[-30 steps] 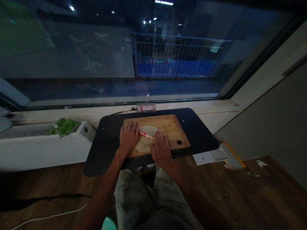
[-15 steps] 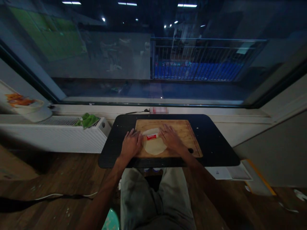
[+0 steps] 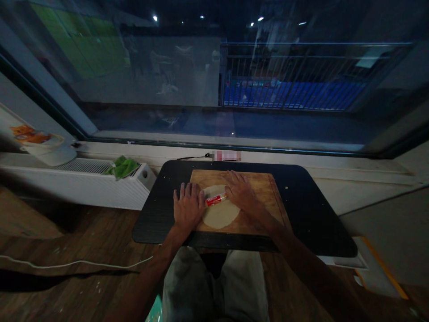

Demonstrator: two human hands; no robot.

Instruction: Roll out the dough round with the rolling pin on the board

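A pale flat round of dough lies on a wooden cutting board on a black table. A red and white cylinder lies across the dough's far part. My left hand lies flat with fingers stretched out over the cylinder's left end. My right hand lies flat over its right end, fingers pointing left and forward. Both palms press down on the cylinder; neither hand is wrapped round it.
A white radiator with a green cloth stands left of the table. A pale bowl sits on the far left sill. A big dark window fills the back. A white cable crosses the wooden floor. Papers lie lower right.
The camera turned left. The cylinder rolled from the dough's middle toward the far edge and came a little back, with both flat hands riding on it. The dough looks wider.
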